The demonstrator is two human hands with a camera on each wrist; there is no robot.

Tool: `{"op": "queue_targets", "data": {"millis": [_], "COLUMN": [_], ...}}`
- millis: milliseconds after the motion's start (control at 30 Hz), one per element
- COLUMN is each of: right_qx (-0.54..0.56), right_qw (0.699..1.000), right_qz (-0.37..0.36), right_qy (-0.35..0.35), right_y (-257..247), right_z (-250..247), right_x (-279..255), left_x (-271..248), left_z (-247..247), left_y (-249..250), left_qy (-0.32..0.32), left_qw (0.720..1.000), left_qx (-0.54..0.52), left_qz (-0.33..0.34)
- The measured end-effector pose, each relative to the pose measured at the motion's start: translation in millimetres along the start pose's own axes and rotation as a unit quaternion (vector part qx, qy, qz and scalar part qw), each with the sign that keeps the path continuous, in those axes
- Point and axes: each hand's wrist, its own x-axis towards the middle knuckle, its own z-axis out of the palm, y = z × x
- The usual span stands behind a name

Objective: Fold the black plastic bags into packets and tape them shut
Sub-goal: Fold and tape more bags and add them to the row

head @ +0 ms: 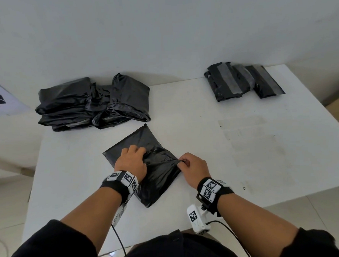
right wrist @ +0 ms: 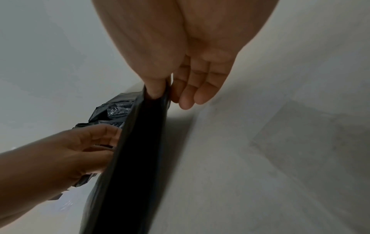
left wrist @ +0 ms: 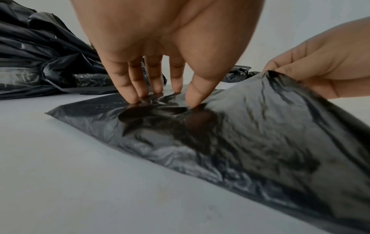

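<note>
A flat black plastic bag (head: 146,149) lies diagonally on the white table (head: 215,145) in front of me. My left hand (head: 132,160) presses its straight fingertips (left wrist: 136,98) down on the middle of the bag (left wrist: 220,142). My right hand (head: 190,164) pinches the bag's right edge (right wrist: 158,101) between thumb and forefinger and lifts it off the table, so that side of the bag (right wrist: 130,166) stands up as a raised flap.
A heap of loose black bags (head: 91,105) sits at the table's back left. Three taped black packets (head: 243,82) lie at the back right. Faint tape marks (head: 250,135) stain the table to the right. The table's near edge runs just below my wrists.
</note>
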Motion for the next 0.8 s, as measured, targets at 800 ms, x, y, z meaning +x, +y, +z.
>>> {"op": "queue_targets", "data": {"millis": [800], "right_qx": [-0.063], "right_qw": [0.981], "right_qz": [-0.107], "right_qy": [-0.150], "right_y": [32.5], "right_z": [-29.7], "right_x": [-28.8], "left_x": [-6.5], "left_z": [9.1], "left_y": [2.9], "left_qy": [0.007], "left_qw": [1.000], "left_qx": [-0.010], "left_qz": [0.008]}}
